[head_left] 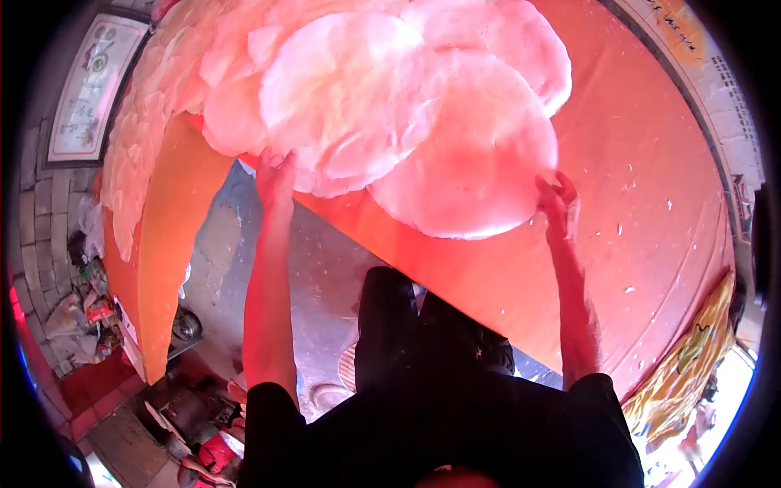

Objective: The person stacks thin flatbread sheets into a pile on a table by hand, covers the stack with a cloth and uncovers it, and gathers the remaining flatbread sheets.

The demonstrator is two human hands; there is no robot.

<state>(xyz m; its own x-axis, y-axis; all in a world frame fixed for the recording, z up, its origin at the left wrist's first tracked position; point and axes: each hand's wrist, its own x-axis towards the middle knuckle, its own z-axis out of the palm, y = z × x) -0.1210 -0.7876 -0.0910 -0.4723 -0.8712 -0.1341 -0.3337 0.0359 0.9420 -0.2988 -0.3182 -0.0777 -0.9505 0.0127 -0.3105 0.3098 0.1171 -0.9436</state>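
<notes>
Several thin, pale round sheets lie overlapping on an orange-red covered table (626, 203). The nearest round sheet (480, 154) reaches close to the table's front edge. At its right rim is my right hand (559, 199), fingers bent together around the edge. A brighter round sheet (346, 98) overlaps it on the left. My left hand (277, 175) is at the lower left edge of this sheet, thumb and fingers closed on its rim. Smaller pale pieces (154, 106) are layered at the far left of the table.
A yellow patterned cloth (687, 358) hangs at the table's right side. A framed panel (98, 85) stands at the upper left. Bags and clutter (85, 317) lie on the floor at left. Part of another person in red (218, 451) shows at lower left.
</notes>
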